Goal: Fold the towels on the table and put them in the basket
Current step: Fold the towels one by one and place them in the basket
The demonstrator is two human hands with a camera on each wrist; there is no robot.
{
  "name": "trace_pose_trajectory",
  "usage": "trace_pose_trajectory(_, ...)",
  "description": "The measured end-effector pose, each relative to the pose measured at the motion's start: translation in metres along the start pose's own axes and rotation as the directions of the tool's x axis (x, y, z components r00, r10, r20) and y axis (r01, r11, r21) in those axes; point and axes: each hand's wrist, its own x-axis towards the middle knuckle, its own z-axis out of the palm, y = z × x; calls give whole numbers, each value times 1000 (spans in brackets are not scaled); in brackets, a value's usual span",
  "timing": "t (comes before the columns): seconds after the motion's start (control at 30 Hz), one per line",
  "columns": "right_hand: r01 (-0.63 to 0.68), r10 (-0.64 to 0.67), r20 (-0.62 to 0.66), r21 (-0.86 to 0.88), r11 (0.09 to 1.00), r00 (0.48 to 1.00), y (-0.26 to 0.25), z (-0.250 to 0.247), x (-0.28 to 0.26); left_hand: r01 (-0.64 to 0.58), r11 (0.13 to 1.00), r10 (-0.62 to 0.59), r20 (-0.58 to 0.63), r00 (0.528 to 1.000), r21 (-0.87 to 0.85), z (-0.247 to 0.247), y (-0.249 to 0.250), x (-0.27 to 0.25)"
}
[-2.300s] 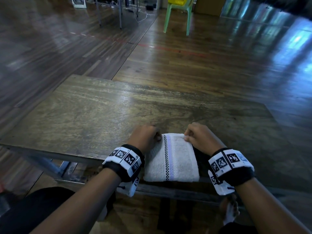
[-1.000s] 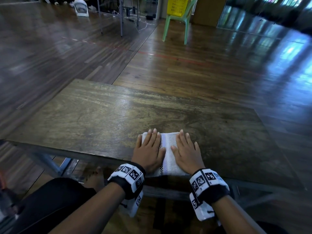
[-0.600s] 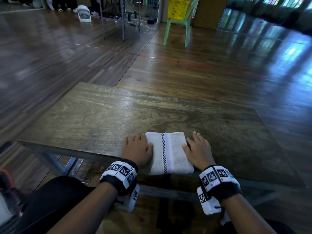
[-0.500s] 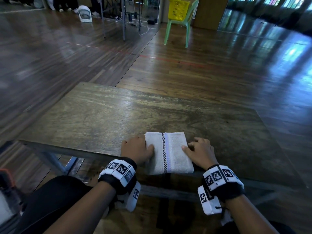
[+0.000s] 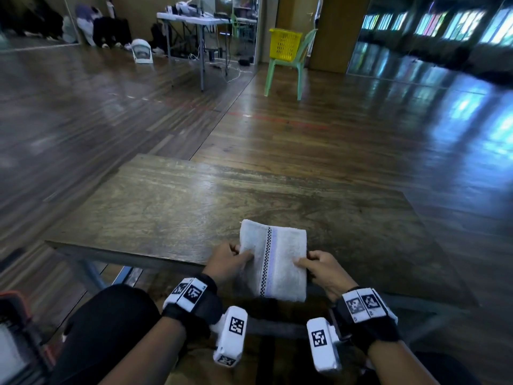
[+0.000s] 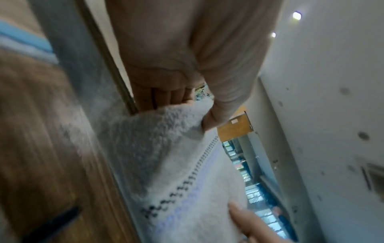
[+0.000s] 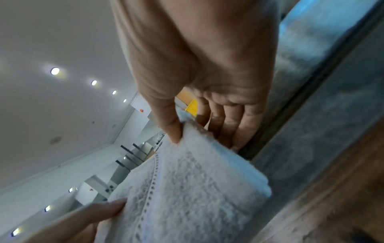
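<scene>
A folded white towel (image 5: 277, 259) with a black checked line and a pale purple stripe is lifted off the near edge of the wooden table (image 5: 194, 207). My left hand (image 5: 230, 262) pinches its left side, thumb on top and fingers under. My right hand (image 5: 323, 266) pinches its right side the same way. In the left wrist view the towel (image 6: 166, 164) hangs from my left hand (image 6: 187, 105). The right wrist view has the towel (image 7: 187, 189) held by my right hand (image 7: 187, 131). The yellow basket (image 5: 284, 44) stands on a green chair (image 5: 288, 68) far across the room.
Wooden floor lies between the table and the chair. A white folding table (image 5: 194, 20) with gear and cables stands at the back left, with a small white fan (image 5: 141, 51) on the floor beside it. My knee (image 5: 111, 315) is at the lower left.
Both hands went from pressing flat on the folded towel to its sides, then gripped it and lifted it off the table toward me. My head has tilted up.
</scene>
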Motion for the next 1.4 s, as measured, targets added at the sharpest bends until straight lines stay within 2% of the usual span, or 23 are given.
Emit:
trace_pose_trajectory(0.1, -82, 60, 100, 234, 969, 993, -2, -6, -30, 77, 958, -64, 54, 996, -276, -6, 2, -18)
trace_pose_trajectory(0.17, -103, 62, 164, 252, 962, 985, -6, -13, -51, 91, 941, -61, 100, 993, -327, -11, 11, -36)
trace_pose_trajectory(0.27, -48, 6, 179, 232, 971, 984, -22, -18, -80, 52, 938, -7, 132, 991, -342, -23, 33, -65)
trace_pose_trajectory(0.4, 95, -132, 96, 324, 941, 987, -60, -18, -124, -75, 922, 107, 64, 992, -380, -47, 77, -107)
trace_pose_trajectory(0.53, 268, -299, 49, 325, 907, 953, -104, -20, -167, -224, 889, 238, -15, 971, -400, -73, 120, -150)
trace_pose_trajectory(0.67, 394, -432, 75, 294, 871, 899, -148, -22, -199, -339, 857, 323, -110, 940, -388, -98, 157, -183)
trace_pose_trajectory(0.83, 483, -529, 133, 272, 833, 838, -199, -12, -216, -460, 804, 394, -242, 887, -377, -134, 188, -211)
trace_pose_trajectory(1.07, 520, -584, 269, 274, 809, 766, -256, 45, -217, -552, 758, 389, -438, 810, -348, -195, 193, -246)
trace_pose_trajectory(1.4, 527, -585, 551, 281, 802, 595, -286, 189, -218, -516, 830, 225, -717, 659, -214, -288, 129, -302)
